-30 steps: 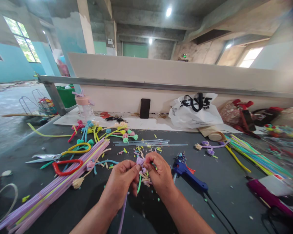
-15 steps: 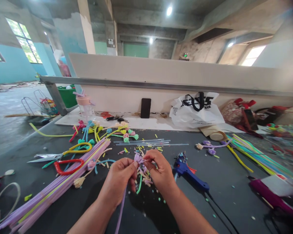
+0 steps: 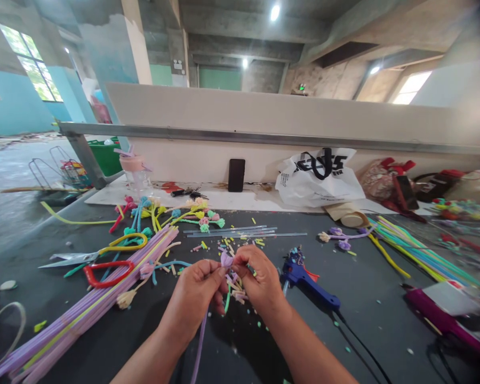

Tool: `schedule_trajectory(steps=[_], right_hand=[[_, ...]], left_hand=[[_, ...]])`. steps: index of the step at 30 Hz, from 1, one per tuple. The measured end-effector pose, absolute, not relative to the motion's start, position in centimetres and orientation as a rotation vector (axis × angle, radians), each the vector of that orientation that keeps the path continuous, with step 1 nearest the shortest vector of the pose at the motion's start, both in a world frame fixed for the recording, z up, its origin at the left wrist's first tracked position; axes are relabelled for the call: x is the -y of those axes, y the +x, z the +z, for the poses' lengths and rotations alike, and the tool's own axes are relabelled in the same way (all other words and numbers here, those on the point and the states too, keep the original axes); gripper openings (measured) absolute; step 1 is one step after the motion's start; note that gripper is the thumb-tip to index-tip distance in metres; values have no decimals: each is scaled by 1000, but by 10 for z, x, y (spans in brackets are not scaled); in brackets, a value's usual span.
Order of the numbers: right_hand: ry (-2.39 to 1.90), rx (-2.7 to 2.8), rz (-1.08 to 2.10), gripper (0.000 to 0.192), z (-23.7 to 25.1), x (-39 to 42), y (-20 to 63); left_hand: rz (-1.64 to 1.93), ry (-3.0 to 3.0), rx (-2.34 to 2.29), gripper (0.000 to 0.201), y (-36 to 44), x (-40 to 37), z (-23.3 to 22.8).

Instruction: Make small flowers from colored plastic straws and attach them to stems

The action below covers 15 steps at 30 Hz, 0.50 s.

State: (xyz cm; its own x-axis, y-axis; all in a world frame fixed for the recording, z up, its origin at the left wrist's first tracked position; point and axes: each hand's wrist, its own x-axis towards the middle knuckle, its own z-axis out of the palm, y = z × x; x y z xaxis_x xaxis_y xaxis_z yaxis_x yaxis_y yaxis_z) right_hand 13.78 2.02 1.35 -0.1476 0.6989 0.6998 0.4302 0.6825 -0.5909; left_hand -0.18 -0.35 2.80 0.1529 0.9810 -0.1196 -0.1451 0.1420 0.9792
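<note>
left hand [image 3: 198, 288] pinching purple flower [image 3: 226, 260]; right hand [image 3: 262, 277] pinching its right edge. flower between hands, over dark table [image 3: 360, 266], stem [image 3: 200, 346] hanging under left hand. glue gun [image 3: 312, 285] at right, scissors [image 3: 88, 257] left. white bag [image 3: 302, 189] behind: bold black letters [image 3: 339, 159] partly covered by handle [image 3: 320, 175]; small print unreadable.

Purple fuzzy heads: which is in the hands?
The lilac head pinched between left hand and right hand; the purple pair lies on the table, right of the blue glue gun.
</note>
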Motion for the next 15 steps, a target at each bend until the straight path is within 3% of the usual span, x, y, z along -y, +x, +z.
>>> schedule_trajectory(steps=[10,15], right_hand=[[-940,1783,328,11,10,-21,138],[-896,1603,544,5,10,-20,137]], left_hand=[[1056,1124,-1043,24,-3,3,25],[1179,1109,-1030,17,-3,0,21]])
